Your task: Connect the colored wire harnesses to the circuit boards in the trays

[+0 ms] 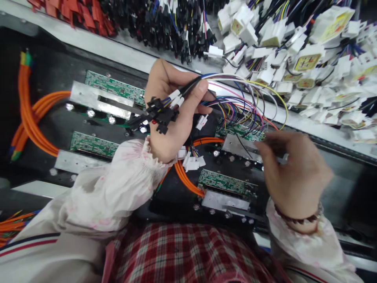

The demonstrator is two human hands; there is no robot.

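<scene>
a left hand point(166, 143) is clamped on a bundle of wires point(241, 106), thumb and fingers pressed together around it. the bundle is held above the middle of the worktop. a tight cluster of black plastic connectors point(160, 114) juts from the grip, too bunched to count, and one white connector point(202, 122) hangs beside the hand. a right hand point(291, 169) is blurred, its fingers drawn together near a metal plate point(240, 147); whether it holds anything, i cannot tell.

the black worktop point(50, 74) carries four green circuit boards point(114, 88), each beside one of four metal plates, and two looped orange cable bundles point(32, 114). past a grey metal ledge point(88, 47) lie heaps of white connectors point(273, 39), black connectors point(165, 27) and red tags point(79, 8). ruffled white sleeves point(114, 196) cover both arms, and a beaded bracelet point(297, 218) circles the right wrist.
</scene>
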